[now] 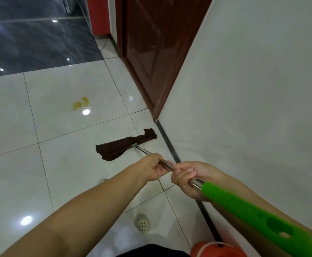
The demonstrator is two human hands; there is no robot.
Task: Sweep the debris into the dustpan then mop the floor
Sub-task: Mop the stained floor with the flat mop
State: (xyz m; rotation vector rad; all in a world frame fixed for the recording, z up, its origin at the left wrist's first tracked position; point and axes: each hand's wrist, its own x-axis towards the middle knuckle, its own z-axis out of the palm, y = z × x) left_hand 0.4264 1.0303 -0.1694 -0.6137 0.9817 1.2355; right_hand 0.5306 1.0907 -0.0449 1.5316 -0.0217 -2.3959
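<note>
I hold a mop with a shiny metal pole (144,150) and a bright green grip end (244,210). My left hand (152,168) grips the pole further down, and my right hand (186,179) grips it just below the green part. The mop head is a dark brown cloth (122,145) lying flat on the white floor tiles, close to the wall's dark skirting. A small yellow wet stain (80,104) sits on the tiles further ahead to the left of the cloth. No dustpan is in view.
A white wall (253,89) runs along the right, with a brown wooden door (151,43) beyond it. Dark grey tiles (31,39) start at the far left. A beige perforated slipper (142,223) and an orange-red object (216,250) are near my feet.
</note>
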